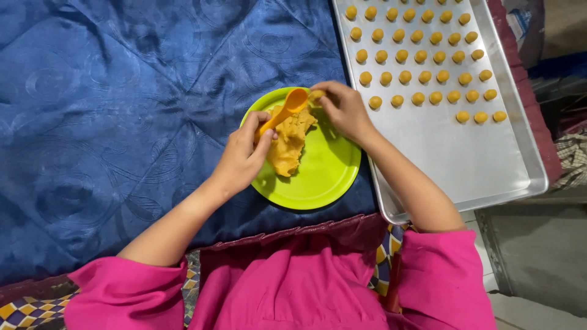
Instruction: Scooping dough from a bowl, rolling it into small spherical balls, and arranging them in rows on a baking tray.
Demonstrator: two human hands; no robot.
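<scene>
The left hand [241, 156] has its fingers closed around the handle of an orange plastic spoon [282, 111], whose long axis runs up and to the right, bowl end highest. At that bowl the right hand [342, 107] pinches a small bit of yellow dough [316, 95] between thumb and fingertips, so the right hand is the nearer one to the piece. The main dough lump [288, 143] lies just below the spoon on the lime-green plate [321, 177], which sits on a blue quilted cloth [122, 110]. Just right of the plate, a metal baking tray [477, 165] carries rows of little dough balls [422, 58].
</scene>
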